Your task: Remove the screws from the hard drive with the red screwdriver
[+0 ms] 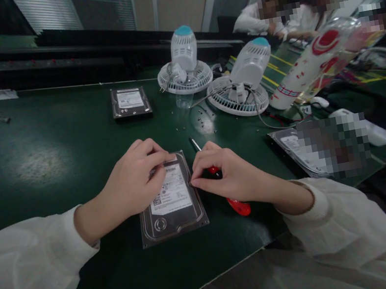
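A hard drive (173, 202) with a white label lies flat on the green table in front of me. My left hand (141, 176) rests over its upper left part, fingers bent and closed against the drive, covering part of the label. At the drive's right edge, my right hand (220, 169) has thumb and forefinger pressed together; whatever may be between them is too small to make out. Beneath that hand lies a screwdriver (239, 207) with a red and black handle, its shaft pointing away and its middle hidden by the hand.
A second hard drive (130, 101) lies farther back. Two white fans (186, 51) stand behind scattered small screws (201, 119). To the right are another drive (292, 147) and a tall printed bottle-shaped object (313, 61). Other people sit at the far right.
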{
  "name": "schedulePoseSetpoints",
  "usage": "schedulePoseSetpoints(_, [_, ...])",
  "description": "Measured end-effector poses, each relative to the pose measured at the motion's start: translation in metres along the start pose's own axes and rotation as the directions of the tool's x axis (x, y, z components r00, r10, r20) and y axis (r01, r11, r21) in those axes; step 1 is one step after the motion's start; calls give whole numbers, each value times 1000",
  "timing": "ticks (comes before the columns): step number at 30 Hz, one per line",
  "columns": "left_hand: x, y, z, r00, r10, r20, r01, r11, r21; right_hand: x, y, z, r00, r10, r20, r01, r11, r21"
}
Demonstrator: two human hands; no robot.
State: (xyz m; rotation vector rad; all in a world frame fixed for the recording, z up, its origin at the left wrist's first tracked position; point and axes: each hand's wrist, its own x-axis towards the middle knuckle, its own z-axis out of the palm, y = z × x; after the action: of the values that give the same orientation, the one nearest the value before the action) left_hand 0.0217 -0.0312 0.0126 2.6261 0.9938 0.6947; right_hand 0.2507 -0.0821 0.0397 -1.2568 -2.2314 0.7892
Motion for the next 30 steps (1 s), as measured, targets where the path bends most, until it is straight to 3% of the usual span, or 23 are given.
schedulePoseSetpoints(16, [-1,0,-1,1000,-6,22,6,1000,3,5,4,1,986,167,-3,-167,985,45])
schedulePoseSetpoints(30, [-1,1,-2,1000,-13,17,12,1000,3,7,1,0,985,174,18,-175,984,35])
